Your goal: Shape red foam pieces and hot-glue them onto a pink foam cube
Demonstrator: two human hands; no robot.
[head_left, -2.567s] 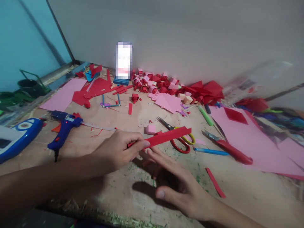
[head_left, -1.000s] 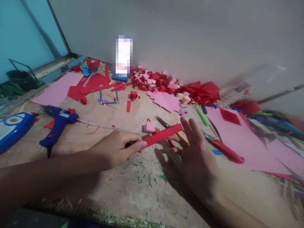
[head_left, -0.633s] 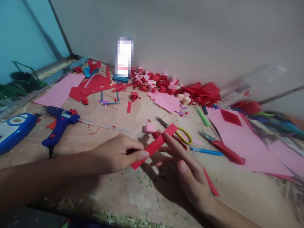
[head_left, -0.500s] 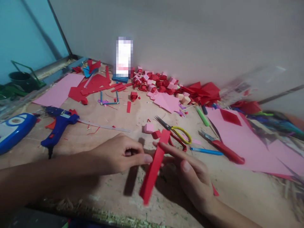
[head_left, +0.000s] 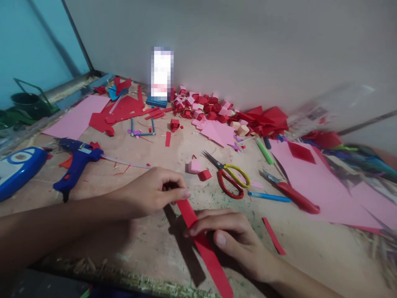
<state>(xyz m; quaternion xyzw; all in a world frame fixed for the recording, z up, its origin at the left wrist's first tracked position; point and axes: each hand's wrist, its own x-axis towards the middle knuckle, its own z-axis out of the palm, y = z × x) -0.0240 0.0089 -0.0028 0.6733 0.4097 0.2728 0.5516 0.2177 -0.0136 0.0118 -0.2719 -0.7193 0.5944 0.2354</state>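
My left hand [head_left: 159, 190] pinches the upper end of a long red paper strip [head_left: 214, 265] between thumb and fingers. The strip slants down to the right, past the bottom of the view. My right hand [head_left: 231, 240] has it between its fingers partway along, the index finger on top and the thumb apart. A pink paper cube [head_left: 194, 167] and a red paper cube [head_left: 205, 175] lie just beyond the hands. Beside them are scissors [head_left: 231, 178] with one yellow and one red handle loop. A narrow red strip [head_left: 273, 236] lies right of my right hand.
On the left are a blue glue gun [head_left: 74, 161] and a blue-and-white device [head_left: 23, 169]. A lit phone [head_left: 161, 74] stands at the back, beside a pile of paper cubes [head_left: 201, 103]. Rightward lie a red-handled cutter [head_left: 291, 192], a blue stick [head_left: 269, 197] and pink paper [head_left: 335, 194].
The red strip has swung round, so its near end now points down to the right. My right hand has moved nearer and slid along it. The narrow strip beside that hand is now uncovered.
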